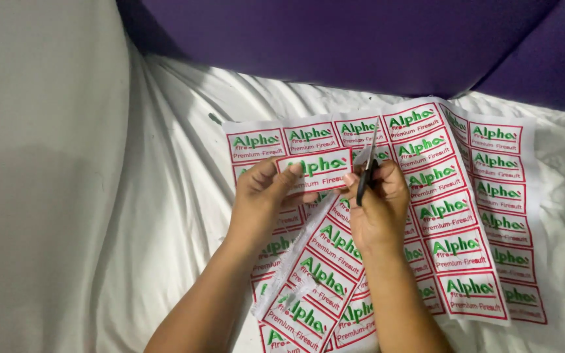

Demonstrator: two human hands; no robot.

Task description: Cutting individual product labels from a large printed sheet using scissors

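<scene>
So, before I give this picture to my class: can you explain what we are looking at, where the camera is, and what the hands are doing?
There is no machine here, only a person's two bare hands. The single picture comes from a camera worn on the person's head, looking down, so the forearms enter from the bottom edge. The left hand pinches one small cut-out label, a white rectangle with a red border and green and red print. The right hand grips a pair of scissors with black handles, blades pointing up beside the label. Beneath lie printed sheets of the same labels in rows, spread over a crumpled white cloth. A narrow trimmed strip rests across the sheets. Behind is a purple wall.
</scene>
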